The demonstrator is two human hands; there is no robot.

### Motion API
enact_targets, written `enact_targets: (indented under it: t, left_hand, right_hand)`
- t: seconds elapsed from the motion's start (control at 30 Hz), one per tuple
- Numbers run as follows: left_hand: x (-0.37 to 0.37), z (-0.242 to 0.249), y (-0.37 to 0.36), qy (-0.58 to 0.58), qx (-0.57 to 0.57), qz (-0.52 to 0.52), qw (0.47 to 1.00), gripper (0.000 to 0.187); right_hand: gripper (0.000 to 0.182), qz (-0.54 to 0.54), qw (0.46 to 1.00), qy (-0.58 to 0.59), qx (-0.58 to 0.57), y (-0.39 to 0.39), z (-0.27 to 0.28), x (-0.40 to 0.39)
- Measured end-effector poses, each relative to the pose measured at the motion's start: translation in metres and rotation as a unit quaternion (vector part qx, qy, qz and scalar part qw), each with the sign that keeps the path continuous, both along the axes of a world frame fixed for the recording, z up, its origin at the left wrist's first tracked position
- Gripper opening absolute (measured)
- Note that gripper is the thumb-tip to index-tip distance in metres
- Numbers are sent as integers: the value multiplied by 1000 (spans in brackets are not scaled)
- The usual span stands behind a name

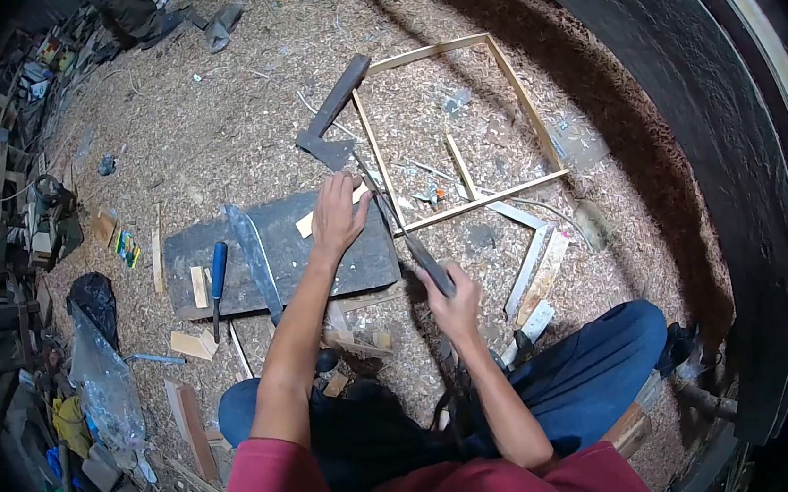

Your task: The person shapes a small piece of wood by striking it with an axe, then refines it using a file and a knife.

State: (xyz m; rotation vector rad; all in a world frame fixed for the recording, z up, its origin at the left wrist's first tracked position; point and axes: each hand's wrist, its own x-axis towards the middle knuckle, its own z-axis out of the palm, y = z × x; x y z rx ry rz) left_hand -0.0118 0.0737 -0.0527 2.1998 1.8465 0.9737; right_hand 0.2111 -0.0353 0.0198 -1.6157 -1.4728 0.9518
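My left hand (339, 215) presses a pale wood strip (306, 225) down on a dark, flat block (316, 277), its fingers bent over the strip near the block's right end. In my right hand (457, 304), fingers wrapped round the grip, is a long thin-bladed tool (431, 266) with a dark handle. Its narrow blade runs up past the block's right end, close beside my left fingers. A wide, long blade (250, 246) and a blue-handled tool (217, 272) lie across the block, left of my left forearm. Beside them rests a small wood piece (199, 287).
A hatchet (339, 99) lies beyond the block, its handle end against a thin wooden frame (427, 51). Right of my right hand sits an angled metal square (527, 266). Wood chips cover the ground; clutter lines the left, and a dark curved wall (686, 123) borders the right.
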Motion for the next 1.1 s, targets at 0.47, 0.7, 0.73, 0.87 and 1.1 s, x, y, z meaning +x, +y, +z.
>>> enact_targets:
  t: [0.47, 0.7, 0.73, 0.87, 1.1]
  left_hand:
    - [0, 1, 1, -5, 9, -15, 1000, 27]
    - [0, 5, -2, 2, 4, -19, 1000, 27]
    - [3, 5, -1, -1, 4, -20, 1000, 27]
    - [-2, 0, 4, -5, 8, -21, 1000, 27]
    - [2, 4, 1, 8, -23, -10, 1000, 28]
  right_hand:
    - [24, 15, 999, 29, 14, 13, -10, -11]
    - [21, 5, 1000, 21, -4, -3, -1, 1]
    - [21, 5, 1000, 19, -5, 11, -6, -7]
    - [21, 19, 998, 50, 35, 14, -17, -12]
    - [25, 5, 999, 23, -30, 5, -11, -5]
